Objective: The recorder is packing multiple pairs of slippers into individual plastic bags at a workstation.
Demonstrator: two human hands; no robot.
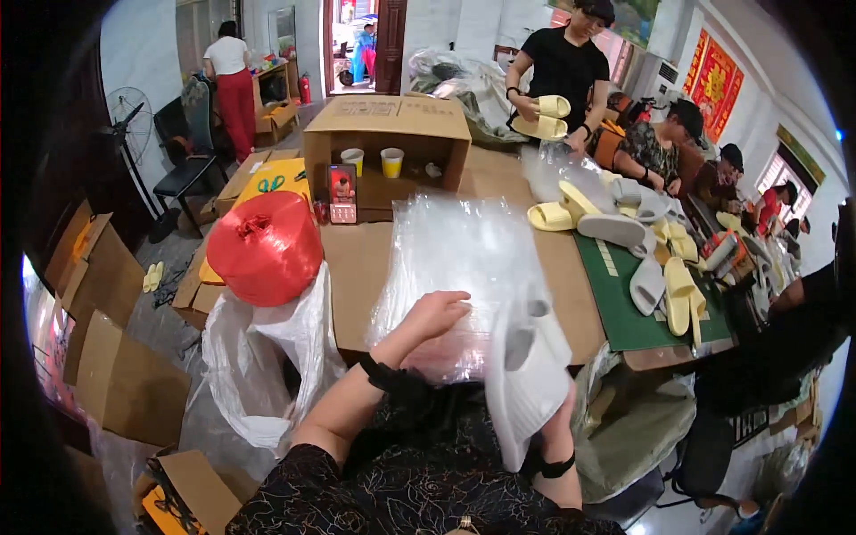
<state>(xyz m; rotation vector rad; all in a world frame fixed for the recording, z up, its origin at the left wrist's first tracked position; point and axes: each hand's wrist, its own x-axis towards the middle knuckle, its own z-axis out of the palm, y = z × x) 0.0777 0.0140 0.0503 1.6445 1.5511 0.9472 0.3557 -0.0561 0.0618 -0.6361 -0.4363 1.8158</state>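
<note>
Pale slippers (528,379), long axis running near to far, are gripped in my right hand (560,415), its fingers mostly hidden. Just left, my left hand (435,312), loosely open and seemingly empty, lies over clear bags (468,241) on the cardboard-covered table (355,272).

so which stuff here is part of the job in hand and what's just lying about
Likely part of the job:
light grey slippers in the right hand
clear plastic bags by the left hand
probably the loose slippers on the green mat

Apparently just about:
phone
two cups
fire extinguisher
</note>
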